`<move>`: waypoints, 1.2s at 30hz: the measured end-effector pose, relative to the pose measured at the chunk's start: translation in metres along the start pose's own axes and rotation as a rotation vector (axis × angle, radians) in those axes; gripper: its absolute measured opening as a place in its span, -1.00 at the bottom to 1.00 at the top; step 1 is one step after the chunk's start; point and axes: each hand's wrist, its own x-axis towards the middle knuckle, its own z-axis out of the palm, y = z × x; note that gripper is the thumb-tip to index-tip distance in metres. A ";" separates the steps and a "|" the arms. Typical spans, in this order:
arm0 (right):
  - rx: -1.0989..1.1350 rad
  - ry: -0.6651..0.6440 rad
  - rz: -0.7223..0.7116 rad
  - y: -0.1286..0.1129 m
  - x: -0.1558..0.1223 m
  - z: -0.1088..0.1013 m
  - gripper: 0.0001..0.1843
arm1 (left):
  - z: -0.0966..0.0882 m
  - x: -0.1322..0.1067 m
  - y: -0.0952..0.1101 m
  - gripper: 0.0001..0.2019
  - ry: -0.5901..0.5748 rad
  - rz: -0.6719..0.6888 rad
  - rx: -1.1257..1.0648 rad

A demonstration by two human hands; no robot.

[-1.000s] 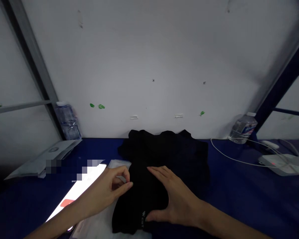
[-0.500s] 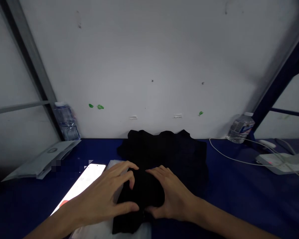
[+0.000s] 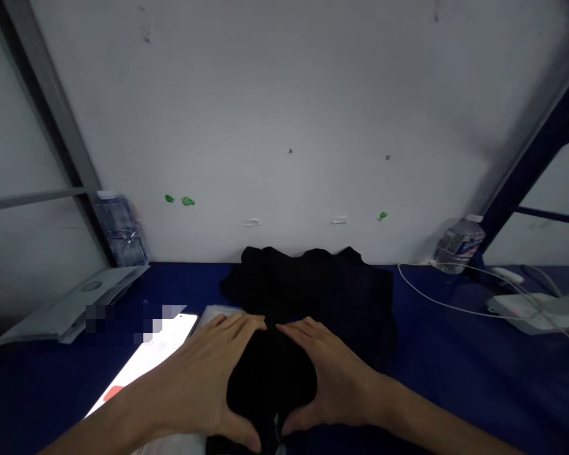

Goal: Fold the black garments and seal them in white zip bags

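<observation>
A piece of black cloth (image 3: 271, 373) with a small pale mark low on it lies in front of me. My left hand (image 3: 218, 373) curves round its left side, fingers at the far edge and thumb at the near edge. From the right, my right hand (image 3: 325, 379) grips it the same way, thumb low and fingertips close to the left ones. Behind them a dark heap of clothing (image 3: 308, 284) rests near the wall; where it ends and the held cloth begins is hard to see.
Left of my left arm lies a lit phone (image 3: 145, 360), with clear plastic packaging (image 3: 180, 443) under the forearm. Flat packets (image 3: 76, 303) and a water bottle (image 3: 121, 230) stand farther left. On the right are another bottle (image 3: 459, 245), a white cable (image 3: 436, 302) and a white box (image 3: 526, 311).
My left fingers have straightened and come down onto the cloth's far edge, and the left thumb has moved lower. My right thumb is a little lower, and the view has shifted slightly.
</observation>
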 end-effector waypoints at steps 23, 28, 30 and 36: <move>0.177 0.070 -0.077 -0.021 -0.007 -0.023 -0.43 | -0.001 -0.005 0.016 -0.59 0.082 0.109 0.078; 0.462 -0.144 0.016 -0.018 -0.009 -0.025 -0.57 | 0.004 -0.012 0.016 -0.47 -0.005 -0.155 -0.107; 0.460 -0.102 -0.001 -0.017 -0.010 -0.026 -0.42 | 0.008 -0.011 0.011 -0.42 0.012 -0.214 -0.138; 0.423 -0.027 -0.057 -0.015 -0.008 -0.023 -0.38 | 0.011 -0.004 0.003 -0.51 0.071 -0.154 -0.155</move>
